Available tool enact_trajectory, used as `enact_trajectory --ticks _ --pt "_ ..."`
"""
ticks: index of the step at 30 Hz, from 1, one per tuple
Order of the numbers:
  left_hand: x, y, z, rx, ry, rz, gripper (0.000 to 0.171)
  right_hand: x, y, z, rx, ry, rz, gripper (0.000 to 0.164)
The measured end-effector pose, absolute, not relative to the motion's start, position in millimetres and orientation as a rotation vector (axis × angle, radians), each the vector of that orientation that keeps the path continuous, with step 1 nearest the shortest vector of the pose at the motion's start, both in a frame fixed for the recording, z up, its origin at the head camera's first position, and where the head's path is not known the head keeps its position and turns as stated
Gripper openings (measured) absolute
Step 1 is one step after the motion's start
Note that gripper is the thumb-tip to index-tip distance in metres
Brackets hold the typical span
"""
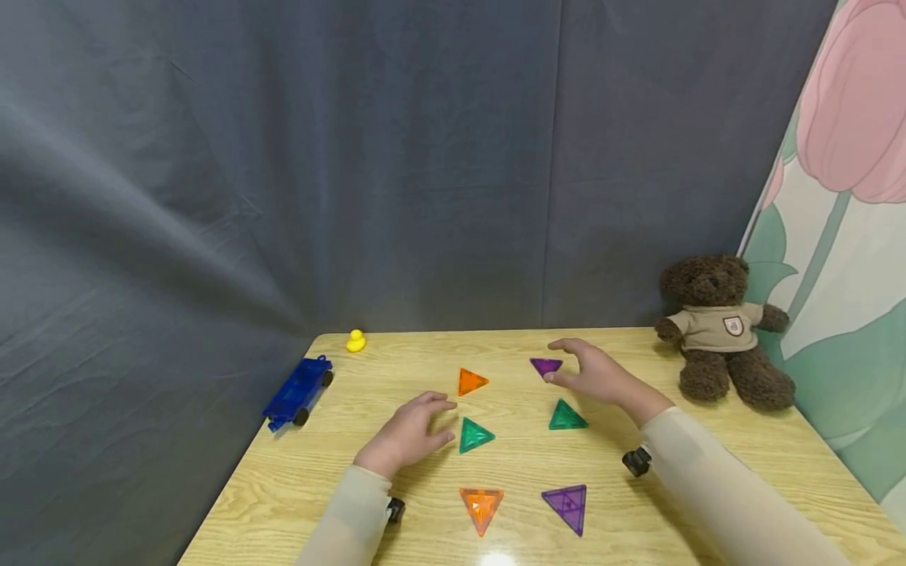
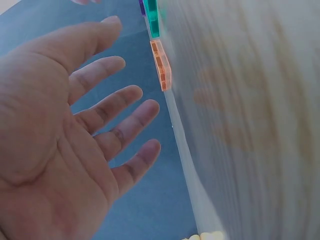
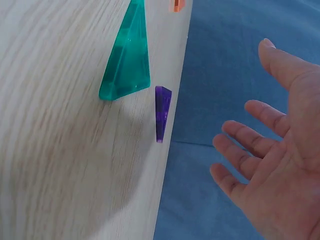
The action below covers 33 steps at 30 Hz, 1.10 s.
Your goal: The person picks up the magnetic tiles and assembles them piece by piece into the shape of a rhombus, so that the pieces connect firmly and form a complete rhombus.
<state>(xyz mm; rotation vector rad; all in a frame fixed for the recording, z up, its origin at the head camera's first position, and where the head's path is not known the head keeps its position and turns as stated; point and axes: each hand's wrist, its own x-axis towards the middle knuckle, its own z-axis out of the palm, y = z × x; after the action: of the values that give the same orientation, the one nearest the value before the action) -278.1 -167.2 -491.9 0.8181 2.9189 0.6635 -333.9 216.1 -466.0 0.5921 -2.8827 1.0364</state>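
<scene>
My left hand (image 1: 410, 432) hovers over the table, its fingers relaxed and holding nothing. Just right of it lies a green triangular tile (image 1: 475, 435), with an orange triangular tile (image 1: 470, 382) farther back. The right hand (image 1: 591, 373), also without anything in it, is beside the far purple triangular tile (image 1: 545, 365), its thumb overlapping the tile in the head view. In the right wrist view that hand stands apart from the purple tile (image 3: 162, 114). A second green tile (image 1: 567, 415) lies in front of the right hand. Nearer me are another orange tile (image 1: 482, 509) and another purple tile (image 1: 568, 507).
A blue toy car chassis (image 1: 300, 391) sits at the table's left edge, and a yellow rubber duck (image 1: 356, 341) at the back left corner. A brown teddy bear (image 1: 718, 330) in a beige shirt sits at the back right. Behind the table (image 1: 283, 503) hangs a dark curtain (image 1: 439, 173).
</scene>
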Motion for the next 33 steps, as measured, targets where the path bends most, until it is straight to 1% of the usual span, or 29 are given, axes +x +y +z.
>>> enact_trajectory --ticks 5,12,17,28,33 --pt "-279.9 -164.7 -494.1 0.824 2.914 0.657 0.054 -342.5 208.1 -464.8 0.615 -2.895 1.027 0.074" --pt "-280.8 -161.3 -495.8 0.818 2.904 0.628 0.050 -353.3 196.5 -461.4 0.664 -2.889 1.025 0.068" --pt "-280.1 -157.8 -494.5 0.828 2.885 0.626 0.046 -358.8 189.1 -460.5 0.662 -2.916 1.017 0.068" --pt "-279.1 -149.4 -494.4 0.864 2.826 0.665 0.045 -362.2 175.9 -456.1 0.688 -2.941 1.083 0.068" --pt "-278.8 -144.3 -494.3 0.904 2.806 0.672 0.040 -363.0 170.5 -453.9 0.684 -2.946 1.094 0.065"
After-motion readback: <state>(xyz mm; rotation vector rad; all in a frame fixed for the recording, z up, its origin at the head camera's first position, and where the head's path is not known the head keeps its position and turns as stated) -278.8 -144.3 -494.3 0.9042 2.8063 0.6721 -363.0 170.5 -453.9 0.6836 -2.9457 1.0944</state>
